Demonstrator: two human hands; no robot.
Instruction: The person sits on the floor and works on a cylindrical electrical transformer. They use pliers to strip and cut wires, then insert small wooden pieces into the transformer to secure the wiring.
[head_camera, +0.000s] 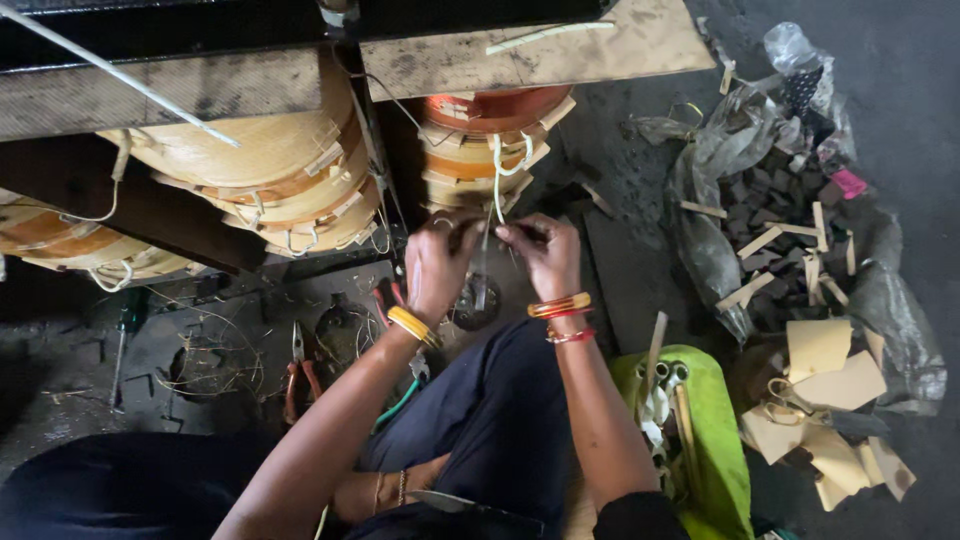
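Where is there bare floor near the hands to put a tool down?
Bare dark floor lies right of the right hand, between the wound orange-and-cream coils and the grey plastic sheet of wood scraps. Left of the left hand it is crowded: red-handled pliers and wire offcuts. The green bag fills the near right.
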